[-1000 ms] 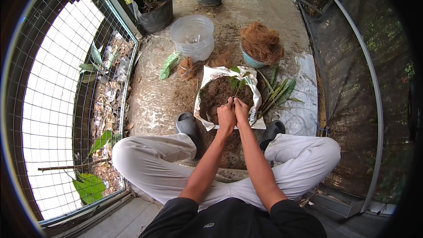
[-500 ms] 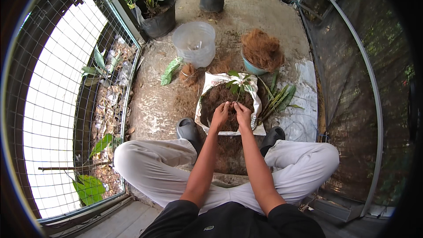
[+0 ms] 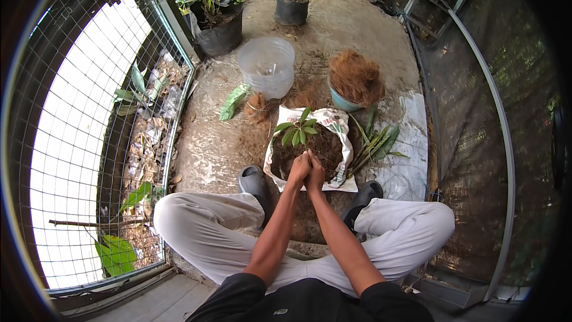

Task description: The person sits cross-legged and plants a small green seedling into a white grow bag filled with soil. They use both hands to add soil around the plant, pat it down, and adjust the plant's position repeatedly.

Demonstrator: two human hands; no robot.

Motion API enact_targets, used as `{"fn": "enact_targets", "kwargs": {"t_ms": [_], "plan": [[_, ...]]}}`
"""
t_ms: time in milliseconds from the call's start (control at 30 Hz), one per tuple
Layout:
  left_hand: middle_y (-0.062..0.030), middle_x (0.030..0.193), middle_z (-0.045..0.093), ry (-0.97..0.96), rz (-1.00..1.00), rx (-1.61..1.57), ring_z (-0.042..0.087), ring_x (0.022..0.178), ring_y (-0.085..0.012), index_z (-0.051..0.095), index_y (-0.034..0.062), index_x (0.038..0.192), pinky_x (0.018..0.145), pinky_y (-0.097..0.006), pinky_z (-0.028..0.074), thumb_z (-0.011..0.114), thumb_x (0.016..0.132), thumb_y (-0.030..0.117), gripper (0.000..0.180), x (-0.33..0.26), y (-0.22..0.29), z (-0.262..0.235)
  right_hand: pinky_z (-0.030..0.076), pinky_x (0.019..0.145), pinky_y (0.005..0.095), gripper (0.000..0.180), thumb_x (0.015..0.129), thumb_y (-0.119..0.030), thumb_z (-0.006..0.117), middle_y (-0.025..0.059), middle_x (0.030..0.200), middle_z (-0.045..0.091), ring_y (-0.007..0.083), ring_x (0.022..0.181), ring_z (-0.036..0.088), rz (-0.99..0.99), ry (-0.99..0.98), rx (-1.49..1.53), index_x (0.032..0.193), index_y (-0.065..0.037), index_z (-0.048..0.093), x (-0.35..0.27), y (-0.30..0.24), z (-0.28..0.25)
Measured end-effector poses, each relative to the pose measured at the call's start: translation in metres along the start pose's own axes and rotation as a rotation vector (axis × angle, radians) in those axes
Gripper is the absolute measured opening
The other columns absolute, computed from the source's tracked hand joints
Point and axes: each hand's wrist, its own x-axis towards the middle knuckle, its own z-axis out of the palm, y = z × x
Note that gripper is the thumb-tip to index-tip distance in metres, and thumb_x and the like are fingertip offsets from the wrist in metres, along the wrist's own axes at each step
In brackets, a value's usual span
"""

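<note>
A small green seedling [image 3: 297,133] with a crown of long leaves rises just beyond my fingertips. My left hand [image 3: 299,168] and my right hand [image 3: 315,173] press together, both closed around its lower stem, which the fingers mostly hide. Both hands are over the near-middle part of a white sack [image 3: 279,182] with its rim rolled down. Inside the sack lies brown, fibrous soil [image 3: 329,152]. Cut green leaves and stalks [image 3: 376,142] rest against the sack's right side.
Beyond the sack stand a clear plastic tub [image 3: 268,70] and a blue pot [image 3: 344,100] heaped with brown coir fibre [image 3: 356,77]. A crumpled green packet [image 3: 233,102] lies left of a fibre clump [image 3: 257,107]. Wire mesh [image 3: 140,161] borders the left; dark netting [image 3: 476,143] hangs right.
My hands have come together, the right one moving left and slightly nearer to me. The seedling has swung left with them, and its leaf crown now spreads more toward the sack's middle.
</note>
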Motion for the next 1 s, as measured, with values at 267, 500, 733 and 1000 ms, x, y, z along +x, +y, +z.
{"fn": "enact_targets", "kwargs": {"t_ms": [267, 500, 733, 1000], "plan": [[-0.0108, 0.092, 0.067, 0.111, 0.118, 0.256, 0.060, 0.081, -0.0128, 0.063, -0.0041, 0.109, 0.073, -0.027, 0.047, 0.048, 0.095, 0.030, 0.039, 0.016, -0.014, -0.019, 0.029, 0.103, 0.0418, 0.054, 0.095, -0.041, 0.032, 0.0171, 0.138, 0.036, 0.0348, 0.127, 0.032, -0.057, -0.182, 0.067, 0.139, -0.009, 0.034, -0.003, 0.008, 0.016], [-0.0136, 0.088, 0.068, 0.078, 0.169, 0.141, 0.060, 0.078, -0.0138, 0.063, -0.0060, 0.104, 0.069, -0.030, 0.048, 0.053, 0.092, 0.026, 0.036, 0.014, -0.009, -0.023, 0.014, 0.109, 0.0437, 0.069, 0.093, -0.055, 0.020, 0.0150, 0.147, 0.017, 0.0340, 0.135, 0.011, 0.064, -0.314, 0.269, 0.144, -0.009, 0.017, -0.005, -0.003, 0.014], [-0.0122, 0.087, 0.067, 0.102, 0.205, 0.152, 0.059, 0.076, -0.0122, 0.063, -0.0062, 0.105, 0.066, -0.030, 0.048, 0.056, 0.091, 0.024, 0.034, 0.016, -0.008, -0.025, 0.003, 0.113, 0.0461, 0.080, 0.091, -0.065, 0.011, 0.0137, 0.154, 0.003, 0.0341, 0.141, -0.004, 0.102, -0.320, 0.296, 0.148, -0.009, 0.005, -0.002, -0.015, 0.013], [-0.0090, 0.094, 0.065, -0.047, 0.105, -0.185, 0.063, 0.079, -0.0147, 0.059, -0.0055, 0.109, 0.071, -0.028, 0.052, 0.049, 0.096, 0.021, 0.031, 0.019, -0.005, -0.035, 0.034, 0.102, 0.0387, 0.067, 0.098, -0.051, 0.024, 0.0195, 0.140, 0.038, 0.0296, 0.126, 0.040, 0.110, -0.128, 0.534, 0.139, 0.000, 0.033, 0.017, -0.026, -0.010]]}}
